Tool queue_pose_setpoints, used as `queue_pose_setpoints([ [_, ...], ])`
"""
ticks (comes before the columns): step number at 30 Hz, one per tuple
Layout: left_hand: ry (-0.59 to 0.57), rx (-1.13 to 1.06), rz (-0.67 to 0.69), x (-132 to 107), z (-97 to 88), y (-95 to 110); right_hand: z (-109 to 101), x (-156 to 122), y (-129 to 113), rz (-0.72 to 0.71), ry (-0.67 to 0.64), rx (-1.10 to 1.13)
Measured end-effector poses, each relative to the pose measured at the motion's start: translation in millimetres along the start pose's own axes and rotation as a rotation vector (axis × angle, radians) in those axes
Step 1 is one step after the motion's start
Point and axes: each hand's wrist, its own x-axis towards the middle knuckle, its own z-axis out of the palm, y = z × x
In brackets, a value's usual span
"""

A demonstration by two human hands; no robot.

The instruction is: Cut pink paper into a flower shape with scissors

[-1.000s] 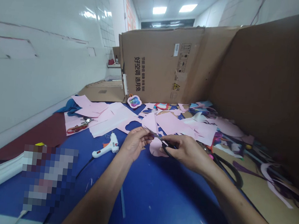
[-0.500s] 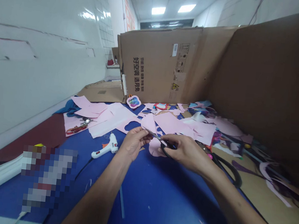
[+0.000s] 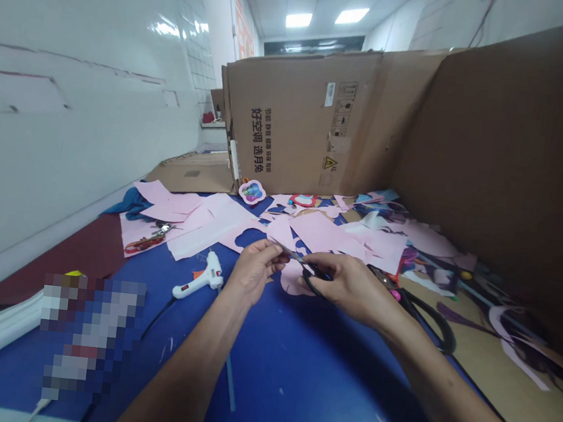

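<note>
My left hand [image 3: 254, 270] pinches the edge of a pink paper cut-out [image 3: 292, 277] held just above the blue table surface [image 3: 295, 367]. My right hand [image 3: 349, 284] is closed on a pair of black-handled scissors [image 3: 311, 272], whose blades reach toward the left fingers and meet the paper. Both hands sit close together at the middle of the view.
Pink paper sheets [image 3: 210, 220] and scraps are scattered behind the hands. A white glue gun [image 3: 200, 279] lies left of them, red-handled scissors [image 3: 145, 242] farther left. Large black scissors [image 3: 426, 313] lie on the right. Cardboard walls [image 3: 508, 161] and a box [image 3: 295, 125] close in the back and right.
Both hands have stayed nearly in place; the pink piece and the scissors shifted only slightly between the fingers.
</note>
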Motion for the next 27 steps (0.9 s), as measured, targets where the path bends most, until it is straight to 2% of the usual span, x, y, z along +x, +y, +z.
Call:
queue_pose_setpoints([
  [13,0.020,-0.046,0.007,0,2.1,-4,2,1,1,0.003,-0.015,0.055],
  [20,-0.021,0.003,-0.057,1,-5.2,1,1,1,2,-0.011,-0.049,0.064],
  [23,-0.043,0.031,-0.039,1,-8.8,4,1,1,3,-0.002,-0.055,0.052],
  [27,-0.017,0.009,0.001,1,-6.5,4,1,0,2,0.014,-0.026,0.024],
])
